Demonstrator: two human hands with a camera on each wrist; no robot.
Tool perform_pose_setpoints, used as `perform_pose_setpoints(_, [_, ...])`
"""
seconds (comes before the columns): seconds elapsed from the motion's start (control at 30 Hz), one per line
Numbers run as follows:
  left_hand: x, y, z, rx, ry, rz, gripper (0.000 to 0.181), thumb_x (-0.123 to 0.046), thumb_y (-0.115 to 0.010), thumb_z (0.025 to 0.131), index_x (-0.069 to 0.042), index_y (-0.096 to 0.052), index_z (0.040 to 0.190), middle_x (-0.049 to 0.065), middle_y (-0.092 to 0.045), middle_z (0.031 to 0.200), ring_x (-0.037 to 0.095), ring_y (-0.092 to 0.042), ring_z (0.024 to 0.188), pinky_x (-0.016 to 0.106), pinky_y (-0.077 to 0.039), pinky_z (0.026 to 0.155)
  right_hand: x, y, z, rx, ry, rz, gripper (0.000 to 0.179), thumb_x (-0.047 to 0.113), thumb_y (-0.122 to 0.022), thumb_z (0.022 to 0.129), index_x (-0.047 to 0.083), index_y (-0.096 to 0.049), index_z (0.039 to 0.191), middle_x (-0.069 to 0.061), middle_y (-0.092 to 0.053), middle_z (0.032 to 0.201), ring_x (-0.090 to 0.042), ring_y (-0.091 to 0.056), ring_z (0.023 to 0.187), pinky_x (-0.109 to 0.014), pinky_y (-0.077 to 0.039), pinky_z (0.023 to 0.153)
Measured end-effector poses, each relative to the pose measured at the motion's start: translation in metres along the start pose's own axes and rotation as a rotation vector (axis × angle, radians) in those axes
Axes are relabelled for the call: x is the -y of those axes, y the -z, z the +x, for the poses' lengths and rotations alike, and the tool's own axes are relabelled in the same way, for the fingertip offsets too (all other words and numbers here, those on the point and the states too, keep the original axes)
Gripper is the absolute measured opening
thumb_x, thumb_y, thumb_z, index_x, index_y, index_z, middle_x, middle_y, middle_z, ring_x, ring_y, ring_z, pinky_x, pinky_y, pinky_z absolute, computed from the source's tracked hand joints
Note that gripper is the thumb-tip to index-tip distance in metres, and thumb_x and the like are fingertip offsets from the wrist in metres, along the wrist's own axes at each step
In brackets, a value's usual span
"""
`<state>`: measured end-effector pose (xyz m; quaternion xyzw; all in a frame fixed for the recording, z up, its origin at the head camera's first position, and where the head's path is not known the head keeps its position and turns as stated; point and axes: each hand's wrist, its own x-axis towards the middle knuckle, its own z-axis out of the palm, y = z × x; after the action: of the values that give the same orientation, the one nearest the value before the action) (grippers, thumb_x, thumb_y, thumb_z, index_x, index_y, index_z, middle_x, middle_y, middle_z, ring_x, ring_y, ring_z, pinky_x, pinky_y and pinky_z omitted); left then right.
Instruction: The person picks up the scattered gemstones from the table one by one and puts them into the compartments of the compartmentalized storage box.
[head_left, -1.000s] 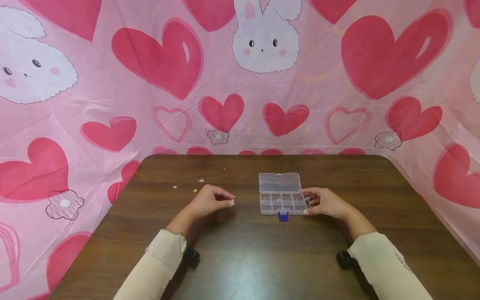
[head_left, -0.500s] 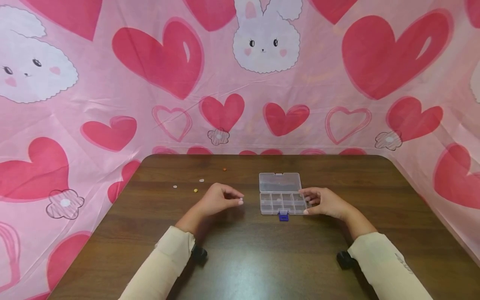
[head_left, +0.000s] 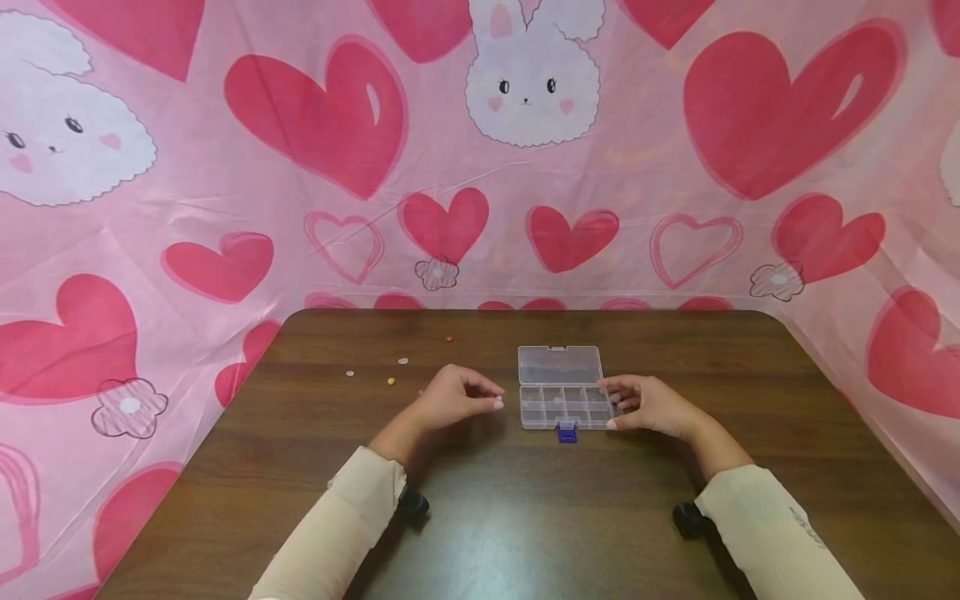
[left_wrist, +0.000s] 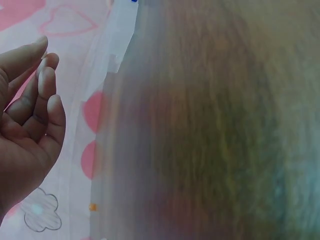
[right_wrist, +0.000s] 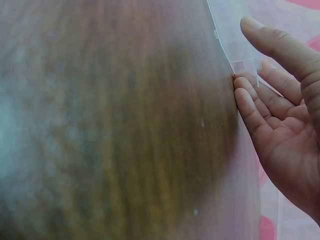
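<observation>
A clear plastic compartment box lies on the table with its lid raised at the back and a blue latch hanging at the front. A few small pale pieces show inside its cells. My right hand holds the box's right end, thumb at the front corner and fingers along the side; the box's clear wall meets those fingers in the right wrist view. Just left of the box, my left hand pinches a tiny piece between thumb and forefinger. Mostly hidden by the fingertips, its kind I cannot tell.
Left of the box lie small loose pieces: an orange one, a yellow one, a white oval one and a white round one. A pink heart-and-rabbit cloth hangs behind the brown wooden table.
My left hand has moved right across the table, closer to the box, its thumb and forefinger still together. The right hand and the box have stayed in place.
</observation>
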<state>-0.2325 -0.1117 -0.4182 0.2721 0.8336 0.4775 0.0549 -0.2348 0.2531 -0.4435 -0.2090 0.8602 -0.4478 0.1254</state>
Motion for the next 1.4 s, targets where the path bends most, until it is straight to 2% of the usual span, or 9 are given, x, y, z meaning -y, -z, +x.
perform_pose_setpoints(0.3, [-0.002,-0.012,0.01,0.001,-0.02,-0.021,0.02,-0.014,-0.08,0.081,-0.001,-0.077,0.096,0.0,-0.074,0.085,0.007,-0.058,0.071,0.023,-0.049,0.064,-0.002,0.0,0.001,-0.005,0.012,-0.014,0.067,0.016,-0.085,0.076,-0.005,-0.054,0.132,-0.019,-0.061,0.122,-0.03,-0.058,0.104,-0.039,-0.05,0.09])
perform_pose_setpoints(0.57, [-0.006,-0.019,0.02,0.024,-0.038,0.023,0.018,-0.01,-0.08,0.081,-0.001,-0.077,0.096,0.001,-0.075,0.086,0.005,-0.061,0.073,0.022,-0.05,0.066,-0.001,-0.001,0.001,-0.011,0.013,-0.012,0.066,0.014,-0.085,0.076,-0.005,-0.055,0.131,-0.02,-0.061,0.121,-0.029,-0.058,0.104,-0.033,-0.051,0.088])
perform_pose_setpoints(0.7, [-0.009,-0.021,0.025,0.038,-0.044,0.058,0.017,-0.011,-0.08,0.081,-0.001,-0.077,0.095,-0.001,-0.074,0.083,0.004,-0.06,0.072,0.021,-0.05,0.066,-0.001,-0.001,0.001,-0.008,0.026,-0.014,0.066,0.014,-0.085,0.076,-0.007,-0.054,0.131,-0.021,-0.061,0.121,-0.029,-0.059,0.103,-0.035,-0.051,0.088])
perform_pose_setpoints(0.8, [-0.011,-0.023,0.03,0.053,-0.052,0.075,0.016,-0.011,-0.079,0.082,-0.002,-0.077,0.095,-0.002,-0.073,0.082,0.003,-0.06,0.072,0.021,-0.05,0.066,0.0,-0.001,0.0,-0.01,0.034,-0.011,0.066,0.014,-0.085,0.076,-0.007,-0.054,0.131,-0.021,-0.061,0.12,-0.028,-0.059,0.103,-0.035,-0.051,0.088])
perform_pose_setpoints(1.0, [-0.015,-0.025,0.038,0.089,-0.053,0.078,0.015,-0.01,-0.079,0.082,-0.002,-0.077,0.095,-0.002,-0.073,0.08,0.002,-0.059,0.071,0.021,-0.05,0.066,0.0,-0.002,-0.002,-0.017,0.049,-0.017,0.065,0.015,-0.085,0.076,-0.007,-0.055,0.13,-0.019,-0.063,0.119,-0.025,-0.059,0.101,-0.027,-0.051,0.085])
perform_pose_setpoints(1.17, [-0.019,-0.027,0.047,0.131,-0.059,0.099,0.014,-0.013,-0.078,0.083,-0.005,-0.078,0.095,-0.006,-0.072,0.077,0.003,-0.057,0.068,0.02,-0.049,0.063,-0.002,-0.002,-0.001,-0.013,0.036,-0.008,0.067,0.015,-0.085,0.075,-0.007,-0.055,0.131,-0.02,-0.062,0.12,-0.028,-0.059,0.103,-0.029,-0.051,0.086])
perform_pose_setpoints(1.4, [-0.021,-0.032,0.057,0.184,-0.074,0.111,0.017,-0.012,-0.079,0.082,-0.002,-0.077,0.096,-0.005,-0.072,0.077,0.002,-0.057,0.066,0.019,-0.047,0.059,-0.002,-0.001,0.001,-0.005,0.009,-0.003,0.067,0.013,-0.085,0.075,-0.006,-0.054,0.132,-0.02,-0.061,0.122,-0.03,-0.058,0.105,-0.031,-0.05,0.087])
